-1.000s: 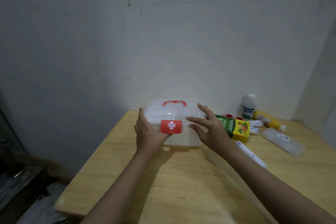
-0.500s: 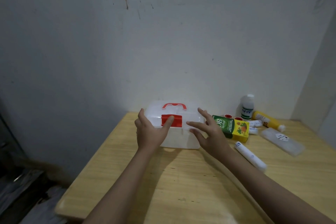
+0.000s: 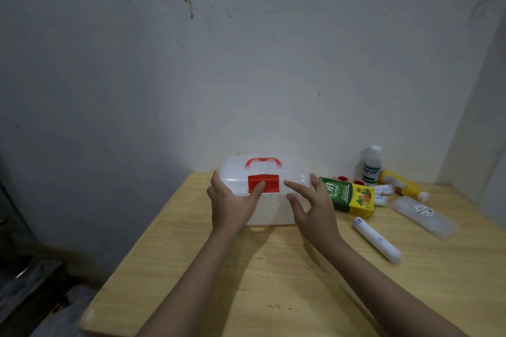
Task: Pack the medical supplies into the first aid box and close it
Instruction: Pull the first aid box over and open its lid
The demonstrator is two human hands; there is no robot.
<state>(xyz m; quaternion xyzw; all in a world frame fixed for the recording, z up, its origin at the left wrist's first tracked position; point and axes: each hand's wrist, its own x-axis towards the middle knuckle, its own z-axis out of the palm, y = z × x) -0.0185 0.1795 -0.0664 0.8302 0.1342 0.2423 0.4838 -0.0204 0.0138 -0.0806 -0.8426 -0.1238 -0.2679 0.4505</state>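
A translucent white first aid box [image 3: 271, 209] with a red handle [image 3: 263, 161] stands at the table's far edge, lid down. Its red front latch [image 3: 267, 182] is flipped up. My left hand [image 3: 231, 204] grips the box's left front, thumb on the latch. My right hand [image 3: 312, 205] hovers at the box's right front with fingers spread, holding nothing. To the right lie a green-yellow carton [image 3: 349, 197], a long white roll [image 3: 376, 239], a white bottle [image 3: 371, 165], a yellow bottle [image 3: 401, 186] and a clear flat case [image 3: 425, 216].
The wooden table [image 3: 273, 282] sits in a corner, with walls behind and to the right. Two small red-capped items [image 3: 350, 180] and small white rolls [image 3: 383, 193] lie near the bottles. The table's left edge drops to a dark floor.
My left thumb has lifted the red latch up, hiding its white cross. My right hand has stayed open beside the box.
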